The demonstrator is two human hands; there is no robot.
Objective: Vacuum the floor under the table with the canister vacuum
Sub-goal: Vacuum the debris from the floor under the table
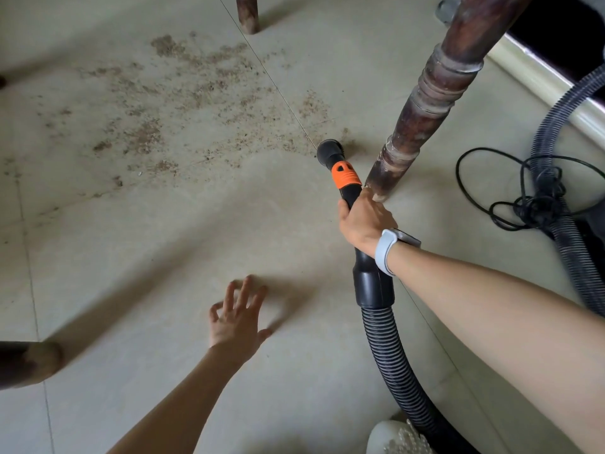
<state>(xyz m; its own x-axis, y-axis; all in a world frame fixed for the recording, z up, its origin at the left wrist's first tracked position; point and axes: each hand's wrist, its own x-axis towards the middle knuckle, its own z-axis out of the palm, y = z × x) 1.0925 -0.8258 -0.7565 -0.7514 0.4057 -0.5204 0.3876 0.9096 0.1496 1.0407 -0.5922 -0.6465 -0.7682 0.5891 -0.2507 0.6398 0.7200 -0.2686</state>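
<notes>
The black, orange-collared nozzle (331, 153) is held by the right hand (363, 224), fingers wrapped round its wand, just beside the turned counter leg (422, 106); a knock against it is the likely fault. The left hand (237, 314) hovers, fingers spread. Brown debris (170, 106) lies far left on the floor (163, 244).

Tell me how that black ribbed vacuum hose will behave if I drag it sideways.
The hose is ribbed and already curves, so it probably flexes rather than staying stiff. It likely slides easily on the smooth floor. It may snag the table leg close beside it.
</notes>
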